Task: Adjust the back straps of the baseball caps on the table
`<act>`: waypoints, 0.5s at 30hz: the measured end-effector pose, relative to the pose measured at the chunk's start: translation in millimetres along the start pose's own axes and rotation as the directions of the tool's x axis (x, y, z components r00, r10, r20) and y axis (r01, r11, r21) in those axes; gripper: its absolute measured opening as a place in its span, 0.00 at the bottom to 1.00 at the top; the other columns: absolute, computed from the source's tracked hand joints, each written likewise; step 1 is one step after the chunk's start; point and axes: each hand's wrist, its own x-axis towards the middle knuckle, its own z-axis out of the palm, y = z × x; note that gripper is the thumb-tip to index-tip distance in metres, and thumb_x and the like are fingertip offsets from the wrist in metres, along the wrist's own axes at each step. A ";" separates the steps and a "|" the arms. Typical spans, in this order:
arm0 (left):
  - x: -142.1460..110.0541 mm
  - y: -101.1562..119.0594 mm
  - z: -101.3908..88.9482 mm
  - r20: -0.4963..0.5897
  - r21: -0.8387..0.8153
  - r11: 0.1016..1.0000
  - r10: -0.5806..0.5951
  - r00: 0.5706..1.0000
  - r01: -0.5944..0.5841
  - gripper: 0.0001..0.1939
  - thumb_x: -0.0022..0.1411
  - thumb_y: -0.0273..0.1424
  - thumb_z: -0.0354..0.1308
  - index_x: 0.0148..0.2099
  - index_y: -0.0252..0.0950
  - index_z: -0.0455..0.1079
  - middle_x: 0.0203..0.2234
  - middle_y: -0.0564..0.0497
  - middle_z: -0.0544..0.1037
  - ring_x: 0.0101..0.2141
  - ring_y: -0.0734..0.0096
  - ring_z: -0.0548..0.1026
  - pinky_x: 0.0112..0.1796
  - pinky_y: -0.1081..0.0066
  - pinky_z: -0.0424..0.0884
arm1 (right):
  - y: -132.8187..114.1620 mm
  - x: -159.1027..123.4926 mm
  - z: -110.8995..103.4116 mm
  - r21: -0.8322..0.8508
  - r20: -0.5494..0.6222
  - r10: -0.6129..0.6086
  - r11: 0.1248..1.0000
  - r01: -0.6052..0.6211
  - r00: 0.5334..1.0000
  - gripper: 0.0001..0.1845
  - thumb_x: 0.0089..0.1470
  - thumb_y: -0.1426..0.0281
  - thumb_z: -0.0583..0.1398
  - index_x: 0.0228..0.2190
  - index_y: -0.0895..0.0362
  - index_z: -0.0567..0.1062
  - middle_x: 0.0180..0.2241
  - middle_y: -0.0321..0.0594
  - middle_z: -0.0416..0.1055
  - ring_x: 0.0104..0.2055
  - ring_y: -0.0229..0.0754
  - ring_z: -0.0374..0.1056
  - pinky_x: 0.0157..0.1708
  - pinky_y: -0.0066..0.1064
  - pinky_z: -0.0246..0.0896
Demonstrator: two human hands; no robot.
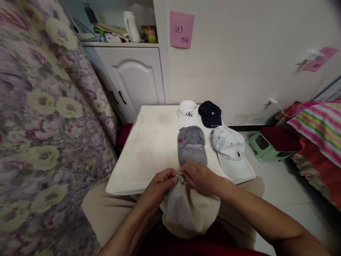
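A beige cap (190,213) rests over my lap at the table's near edge, its back strap and metal buckle (182,178) turned away from me. My left hand (163,182) pinches the strap just left of the buckle. On the right side, my right hand (199,176) has its fingers closed on the strap end. Directly beyond lies a grey cap (192,142) with a red mark and white lettering. Behind it sit a white cap (187,111) with black letters and a navy cap (210,113). A pale blue-white cap (229,147) lies at the right edge.
The cream-covered table (149,142) stands against the wall. A floral curtain (48,142) hangs close on the left. A white cabinet (135,74) holds a white jug (131,26). To the right are a green stool (263,151) and a bed with striped cloth (319,124).
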 end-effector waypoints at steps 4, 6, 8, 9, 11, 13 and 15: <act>-0.6 0.5 -0.1 -0.008 -0.022 1.000 0.008 1.000 -0.008 0.12 0.51 0.36 0.66 0.29 0.33 0.68 0.20 0.56 0.68 0.22 0.77 0.62 0.25 0.77 0.56 | -3.5 -5.2 -1.7 0.237 -0.143 0.196 0.959 -0.159 0.970 0.10 0.63 0.76 0.52 0.45 0.57 0.69 0.34 0.41 0.74 0.34 0.40 0.72 0.35 0.32 0.70; 0.0 0.5 -1.3 -0.016 -0.039 0.999 0.011 1.000 -0.011 0.12 0.51 0.35 0.66 0.29 0.33 0.69 0.21 0.56 0.68 0.23 0.77 0.62 0.26 0.77 0.56 | -5.3 -6.7 -5.0 0.274 -0.124 0.148 0.956 -0.110 0.981 0.13 0.62 0.76 0.53 0.48 0.56 0.69 0.38 0.43 0.75 0.39 0.41 0.73 0.39 0.34 0.71; 0.5 0.4 -2.2 -0.021 -0.058 0.998 0.019 1.000 -0.020 0.12 0.50 0.34 0.66 0.29 0.32 0.69 0.21 0.55 0.69 0.23 0.77 0.63 0.26 0.77 0.57 | -6.5 -6.6 -7.8 0.262 -0.069 0.060 0.964 -0.040 0.996 0.15 0.62 0.76 0.54 0.50 0.56 0.69 0.42 0.46 0.74 0.45 0.44 0.72 0.43 0.37 0.72; 0.6 0.4 -2.3 -0.023 -0.066 0.998 0.022 0.999 -0.023 0.11 0.51 0.34 0.66 0.29 0.32 0.69 0.22 0.55 0.69 0.23 0.77 0.63 0.26 0.77 0.57 | -6.9 -6.3 -8.6 0.247 -0.051 0.027 0.969 -0.014 0.998 0.16 0.62 0.76 0.54 0.51 0.56 0.68 0.43 0.47 0.74 0.47 0.45 0.71 0.43 0.37 0.72; 0.6 0.1 -2.3 -0.024 -0.076 0.997 0.024 0.999 -0.026 0.11 0.51 0.34 0.65 0.29 0.32 0.69 0.21 0.56 0.69 0.23 0.77 0.63 0.26 0.77 0.57 | -7.1 -5.8 -9.0 0.206 -0.042 -0.012 0.978 0.021 0.999 0.17 0.62 0.77 0.54 0.52 0.57 0.67 0.43 0.48 0.74 0.48 0.45 0.71 0.42 0.37 0.73; 0.5 -0.2 -2.0 -0.025 -0.075 0.997 0.022 0.999 -0.024 0.11 0.51 0.34 0.65 0.29 0.32 0.68 0.21 0.55 0.69 0.23 0.77 0.63 0.26 0.77 0.57 | -6.7 -5.5 -8.6 0.158 -0.045 -0.043 0.986 0.049 0.998 0.17 0.62 0.78 0.53 0.52 0.60 0.67 0.42 0.50 0.75 0.47 0.46 0.72 0.40 0.36 0.73; 0.8 -0.5 -1.4 -0.028 -0.063 0.998 0.018 0.999 -0.020 0.12 0.51 0.35 0.65 0.29 0.33 0.68 0.21 0.56 0.68 0.23 0.77 0.63 0.26 0.77 0.57 | -5.8 -5.2 -8.2 0.100 -0.035 -0.073 0.992 0.076 0.997 0.16 0.62 0.80 0.52 0.50 0.62 0.68 0.40 0.51 0.75 0.45 0.46 0.72 0.37 0.35 0.73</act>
